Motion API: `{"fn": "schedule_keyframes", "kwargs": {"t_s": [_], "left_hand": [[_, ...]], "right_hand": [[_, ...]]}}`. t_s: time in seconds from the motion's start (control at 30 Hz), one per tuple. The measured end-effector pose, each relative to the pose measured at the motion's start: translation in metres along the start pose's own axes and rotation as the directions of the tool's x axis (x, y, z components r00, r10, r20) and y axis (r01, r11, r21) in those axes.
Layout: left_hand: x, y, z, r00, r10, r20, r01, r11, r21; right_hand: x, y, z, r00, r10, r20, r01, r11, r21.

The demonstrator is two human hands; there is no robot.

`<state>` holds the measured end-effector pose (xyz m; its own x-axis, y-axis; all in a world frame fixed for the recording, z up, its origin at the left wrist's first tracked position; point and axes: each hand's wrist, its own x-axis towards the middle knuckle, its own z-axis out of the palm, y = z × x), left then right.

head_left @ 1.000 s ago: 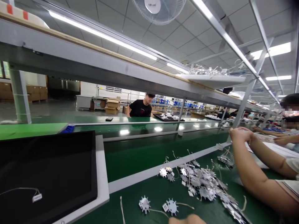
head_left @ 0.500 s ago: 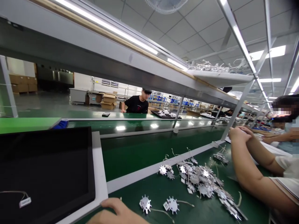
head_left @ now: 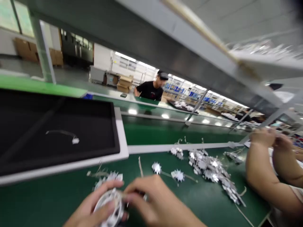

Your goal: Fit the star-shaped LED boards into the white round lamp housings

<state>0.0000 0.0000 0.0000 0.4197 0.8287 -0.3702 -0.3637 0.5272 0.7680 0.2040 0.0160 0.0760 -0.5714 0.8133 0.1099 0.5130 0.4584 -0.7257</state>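
Left hand (head_left: 92,206) and right hand (head_left: 153,201) hold a toothed silver-white metal disc (head_left: 110,205) above the green bench (head_left: 42,201).

Left fingers (head_left: 107,205) curl round the disc's rim; right fingers (head_left: 136,192) pinch its edge, though blur hides the exact grip. A heap of similar wired discs (head_left: 208,167) lies to the right, near a co-worker's bare forearms (head_left: 262,170).

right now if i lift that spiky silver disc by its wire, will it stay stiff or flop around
The spiked silver disc looks thin and flat, so it's probably light and unlikely to roll. Its thin wire lies in a loose curve, so the disc would likely dangle and swing. Its spikes might also snag the nearby heap of discs.
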Motion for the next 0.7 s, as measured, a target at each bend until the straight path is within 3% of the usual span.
{"fn": "schedule_keyframes", "kwargs": {"t_s": [0.03,0.13,0.23,0.37,0.6,0.7], "left_hand": [[-0.008,0.004,0.006,1.000,0.023,0.002,-0.023,0.999,0.028],[-0.016,0.018,0.016,0.984,0.066,0.163,-0.088,0.988,0.131],[-0.012,0.025,0.014,0.968,0.076,0.238,-0.103,0.989,0.104],[-0.015,0.024,0.012,0.955,0.118,0.271,-0.138,0.989,0.054],[-0.018,0.025,0.010,0.946,0.101,0.309,-0.094,0.995,-0.039],[-0.023,0.027,0.014,0.973,0.085,0.216,-0.063,0.992,-0.107]], "right_hand": [[-0.004,0.000,0.003,0.999,0.032,-0.043,-0.029,0.996,0.080],[-0.009,0.009,0.012,0.985,0.150,-0.085,-0.114,0.939,0.325],[-0.009,0.017,0.018,0.977,0.194,-0.093,-0.145,0.911,0.386],[-0.008,0.016,0.018,0.985,0.162,-0.055,-0.117,0.871,0.477],[-0.005,0.022,0.019,0.978,0.180,-0.102,-0.116,0.885,0.451],[-0.007,0.026,0.016,0.979,0.179,-0.100,-0.123,0.903,0.413]]}}
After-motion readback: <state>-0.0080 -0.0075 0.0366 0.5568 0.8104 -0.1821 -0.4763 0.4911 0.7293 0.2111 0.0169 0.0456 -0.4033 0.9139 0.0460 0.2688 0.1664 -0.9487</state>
